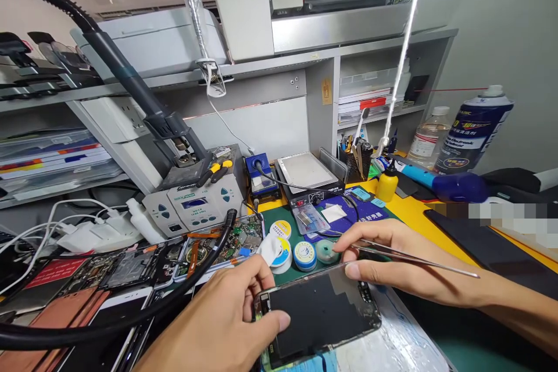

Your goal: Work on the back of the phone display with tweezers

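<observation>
While both hands work over the opened phone, notes run outward from the fingers.
Left hand (pixel 218 319): fingers clamped on the opened phone (pixel 318 314), thumb pinning its left edge, likely to steady it.
Right hand (pixel 392 258): fingers closed round metal tweezers (pixel 414 256), forefinger touching the phone's top edge.
Phone: flat on the counter (pixel 418 209), between both hands.
Solder-wick spools (pixel 305 254): just behind.
Writing: spray can (pixel 473 128) label too blurred to read.
</observation>
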Demonstrator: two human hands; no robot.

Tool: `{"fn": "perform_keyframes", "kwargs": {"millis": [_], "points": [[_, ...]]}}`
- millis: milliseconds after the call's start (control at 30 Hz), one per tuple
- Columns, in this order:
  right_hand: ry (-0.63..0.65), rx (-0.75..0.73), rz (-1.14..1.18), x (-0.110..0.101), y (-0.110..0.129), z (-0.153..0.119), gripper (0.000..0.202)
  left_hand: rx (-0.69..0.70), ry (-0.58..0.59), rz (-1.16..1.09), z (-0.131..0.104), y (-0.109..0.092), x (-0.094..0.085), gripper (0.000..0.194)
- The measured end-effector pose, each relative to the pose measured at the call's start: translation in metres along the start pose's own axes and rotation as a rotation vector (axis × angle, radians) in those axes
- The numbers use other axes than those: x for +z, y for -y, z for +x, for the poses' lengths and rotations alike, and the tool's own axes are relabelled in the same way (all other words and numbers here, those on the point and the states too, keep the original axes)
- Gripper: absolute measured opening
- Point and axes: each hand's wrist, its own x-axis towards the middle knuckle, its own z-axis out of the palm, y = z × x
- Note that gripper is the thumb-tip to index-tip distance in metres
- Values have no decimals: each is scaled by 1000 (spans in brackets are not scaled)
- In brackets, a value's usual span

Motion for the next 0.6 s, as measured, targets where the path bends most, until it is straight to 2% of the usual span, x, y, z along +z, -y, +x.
{"fn": "perform_keyframes", "kwargs": {"millis": [133,233,300,433,533,600], "points": [[-57,11,27,-1,0,-5,21,-30,-21,-90,-4,-19,-7,18],[-172,16,1,1,-1,-7,24,-49,-44,-170,-11,-36,-13,27],[-281,-23,-38,3,-2,-6,21,-15,-89,-287,-15,-41,-13,31],[-517,-215,-127,9,-11,-6,3,156,-244,-397,-16,-38,-7,22],[-642,-374,-209,14,-23,-11,16,338,-389,-405,-13,-32,2,14],[-680,-412,-294,17,-29,-15,25,479,-471,-426,-11,-29,9,11]]}}
